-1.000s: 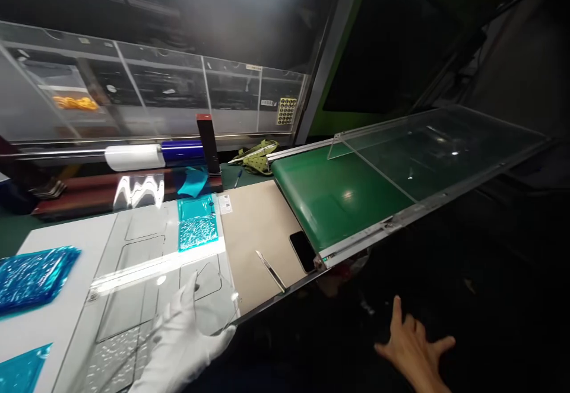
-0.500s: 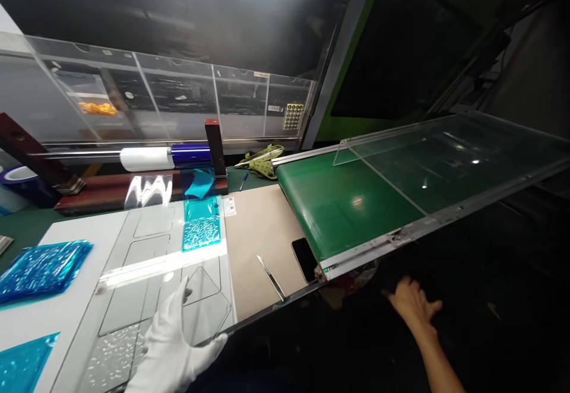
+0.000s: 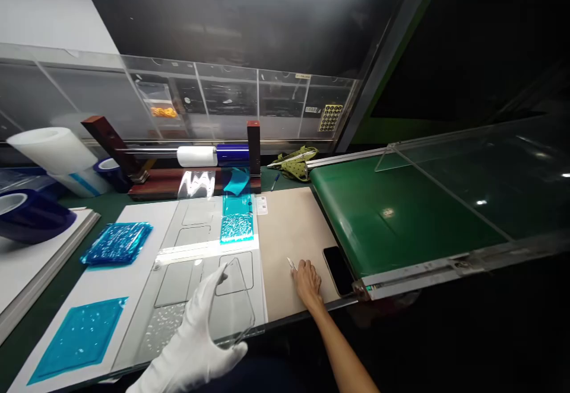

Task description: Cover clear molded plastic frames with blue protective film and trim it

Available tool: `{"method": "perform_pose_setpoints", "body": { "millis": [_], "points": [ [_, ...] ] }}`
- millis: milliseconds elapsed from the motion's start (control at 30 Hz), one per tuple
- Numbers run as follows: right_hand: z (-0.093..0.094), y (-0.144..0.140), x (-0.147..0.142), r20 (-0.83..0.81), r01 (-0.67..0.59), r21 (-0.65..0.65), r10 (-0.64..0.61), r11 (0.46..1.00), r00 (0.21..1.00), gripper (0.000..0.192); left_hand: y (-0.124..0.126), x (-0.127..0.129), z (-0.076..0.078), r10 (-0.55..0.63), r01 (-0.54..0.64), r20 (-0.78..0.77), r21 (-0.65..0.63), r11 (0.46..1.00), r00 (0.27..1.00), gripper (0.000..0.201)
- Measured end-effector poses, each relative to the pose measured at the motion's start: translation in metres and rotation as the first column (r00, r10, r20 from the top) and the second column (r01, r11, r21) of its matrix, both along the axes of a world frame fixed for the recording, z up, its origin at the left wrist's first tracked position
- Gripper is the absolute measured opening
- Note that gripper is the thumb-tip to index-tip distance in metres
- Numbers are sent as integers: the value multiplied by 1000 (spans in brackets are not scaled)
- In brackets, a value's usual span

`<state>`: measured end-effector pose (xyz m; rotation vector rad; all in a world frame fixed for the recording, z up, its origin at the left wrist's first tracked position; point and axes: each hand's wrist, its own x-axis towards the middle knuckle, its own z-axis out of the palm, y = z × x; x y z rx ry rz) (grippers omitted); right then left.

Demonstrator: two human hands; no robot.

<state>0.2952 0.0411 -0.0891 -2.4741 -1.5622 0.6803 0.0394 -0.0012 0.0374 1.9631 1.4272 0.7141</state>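
Note:
My left hand [image 3: 200, 333], in a white glove, grips a thin clear plate [image 3: 232, 310] by opposite edges between thumb and fingers. It holds the plate tilted over the clear sheet with dark outlines [image 3: 178, 283]. My bare right hand [image 3: 308, 283] is on the brown board [image 3: 285, 221], its fingers curled over a utility knife [image 3: 291, 263]. Only the blade end of the knife shows past the fingers; the handle is hidden. Blue film [image 3: 237, 227] hangs from the roller onto the sheet's far right corner. A phone [image 3: 338, 271] lies just right of my right hand.
A wooden stand [image 3: 253, 149] holds a blue film roll [image 3: 232, 154] at the back. Blue film-covered plates [image 3: 118, 243] and a single blue piece [image 3: 80, 339] lie left. A green conveyor belt [image 3: 392, 221] borders the board on the right. Large rolls [image 3: 53, 149] stand far left.
My right hand has come left from beside the conveyor onto the utility knife. My left hand still holds the clear plate. The view has turned left, showing more rolls.

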Motion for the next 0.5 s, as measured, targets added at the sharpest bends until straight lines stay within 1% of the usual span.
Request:
{"method": "perform_pose_setpoints", "body": {
  "millis": [33, 100, 167, 200, 233, 300, 333, 367, 433, 467, 500],
  "points": [
    [-4, 8, -4, -10, 14, 17, -14, 1000, 1000, 20, 1, -4, 3, -35, 35, -20, -5, 999, 999, 103],
    [-7, 15, -6, -63, 16, 49, -13, 999, 998, 20, 4, -12, 11, -117, 112, -86, -52, 992, 989, 107],
    [0, 11, -5, -156, -14, 83, 27, 996, 987, 24, 7, -19, 21, -214, 197, -139, -131, 972, 967, 111],
    [8, 7, -6, -200, -38, 102, 57, 994, 978, 28, 9, -22, 26, -259, 234, -148, -168, 958, 955, 114],
    [19, 1, -7, -255, -61, 132, 93, 989, 962, 31, 11, -24, 32, -290, 260, -146, -197, 945, 946, 116],
    [51, -13, -13, -387, -99, 204, 173, 974, 906, 38, 16, -27, 43, -329, 297, -115, -228, 927, 937, 118],
    [71, -21, -18, -522, -92, 261, 221, 961, 824, 39, 19, -27, 48, -341, 311, -93, -243, 919, 935, 119],
    [91, -29, -23, -645, -96, 274, 257, 957, 719, 39, 22, -27, 52, -347, 316, -76, -263, 911, 935, 119],
    [128, -43, -34, -777, -136, 258, 289, 957, 559, 39, 27, -26, 59, -352, 317, -57, -320, 893, 934, 121],
    [142, -48, -39, -809, -162, 244, 293, 956, 510, 42, 30, -25, 61, -355, 318, -53, -341, 885, 933, 122],
    [153, -52, -44, -813, -175, 240, 297, 955, 501, 43, 33, -24, 63, -360, 322, -48, -350, 880, 932, 123]
  ]
}}
